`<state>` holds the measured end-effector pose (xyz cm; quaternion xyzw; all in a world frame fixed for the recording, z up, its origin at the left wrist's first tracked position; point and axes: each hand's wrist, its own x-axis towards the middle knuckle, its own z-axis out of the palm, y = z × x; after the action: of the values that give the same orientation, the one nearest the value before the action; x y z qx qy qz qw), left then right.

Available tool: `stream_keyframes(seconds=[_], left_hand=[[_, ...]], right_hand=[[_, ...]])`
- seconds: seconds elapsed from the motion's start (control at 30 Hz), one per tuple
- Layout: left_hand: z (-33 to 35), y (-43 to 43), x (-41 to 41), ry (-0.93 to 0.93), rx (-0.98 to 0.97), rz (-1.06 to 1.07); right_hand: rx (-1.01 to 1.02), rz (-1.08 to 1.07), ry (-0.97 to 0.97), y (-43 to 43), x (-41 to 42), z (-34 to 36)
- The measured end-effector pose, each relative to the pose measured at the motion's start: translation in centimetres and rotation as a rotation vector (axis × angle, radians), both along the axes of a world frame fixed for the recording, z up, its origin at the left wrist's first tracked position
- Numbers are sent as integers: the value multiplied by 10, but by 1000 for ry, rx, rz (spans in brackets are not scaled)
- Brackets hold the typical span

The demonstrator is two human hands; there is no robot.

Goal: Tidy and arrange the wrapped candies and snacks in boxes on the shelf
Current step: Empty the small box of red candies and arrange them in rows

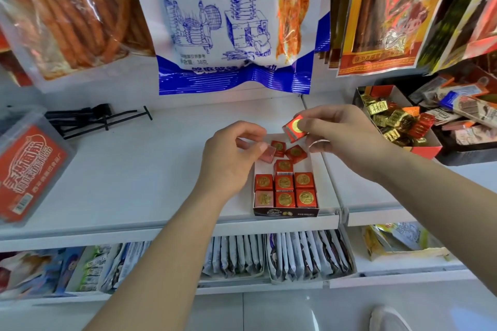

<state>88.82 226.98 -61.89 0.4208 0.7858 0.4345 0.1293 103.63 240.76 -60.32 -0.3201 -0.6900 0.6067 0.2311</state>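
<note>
One view only, worn on the head, wide-angle, facing forward and tilted down. It sits close to the white shelf [139, 169], which fills the middle; hanging snack bags [231, 21] crowd the top edge, the floor [269, 314] shows along the bottom.

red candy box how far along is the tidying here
Done: two straight rows of three red candies fill the front of the small box. In hand: the right hand pinches one red candy above the box; the left hand holds a second candy at the back left. Left: about three loose candies lie askew behind the rows, and the neighbouring box is a jumble.
</note>
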Motion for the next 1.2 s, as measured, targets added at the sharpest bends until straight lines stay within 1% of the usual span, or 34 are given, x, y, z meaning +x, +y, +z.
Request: stream_keyframes(seconds=[0.1, 0.27, 0.33, 0.43, 0.53, 0.6, 0.7, 0.83, 0.9, 1.03, 1.2], left_hand=[[-12, 9, -8, 144, -177, 19], [-19, 25, -7, 235, -348, -34], [-20, 27, -8, 253, -380, -30], [-19, 27, -9, 236, -313, 26], [-12, 21, -12, 99, -151, 100], [-9, 13, -14, 54, -82, 128], [-10, -1, -16, -15, -61, 136], [-14, -15, -16, -261, -16, 115], [-16, -19, -19, -338, 21, 99], [-19, -22, -24, -406, 84, 88], [-18, -22, -27, -481, 136, 113]], right_hand=[[27, -108, -38, 7, 6, -6], [39, -85, -85, 9, 11, -11], [43, -87, -98, 9, 12, -12], [49, -79, -113, 9, 13, -13], [99, -33, -116, 8, 9, -11], [126, 22, -116, 4, 2, -8], [182, 101, -155, -4, -16, -7], [372, 186, -274, -9, -36, -10], [429, 231, -318, -9, -40, -9], [501, 321, -372, -8, -41, -8], [643, 437, -475, -10, -44, -9]])
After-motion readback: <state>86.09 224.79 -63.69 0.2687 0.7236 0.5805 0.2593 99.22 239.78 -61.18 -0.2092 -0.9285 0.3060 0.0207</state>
